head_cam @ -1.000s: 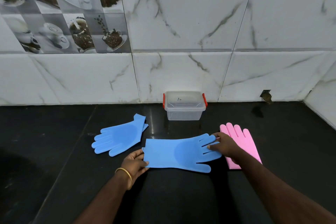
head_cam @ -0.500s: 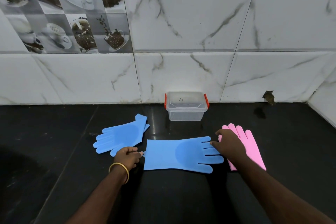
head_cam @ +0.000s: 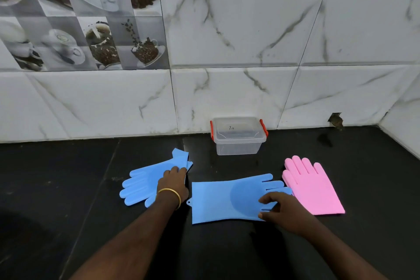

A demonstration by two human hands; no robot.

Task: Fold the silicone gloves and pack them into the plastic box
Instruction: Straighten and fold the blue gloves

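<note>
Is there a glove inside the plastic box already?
No, the plastic box looks empty with its lid on, and all the gloves lie on the black counter.

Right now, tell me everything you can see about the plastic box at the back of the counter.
The plastic box is small, rectangular and clear, seemingly empty. Its translucent lid is on, with a red latch at each short end and a small dark scribble on top. It stands upright on the black counter against the marble-look wall tiles, beyond the gloves. Neither hand touches it, and no glove reaches it.
</note>
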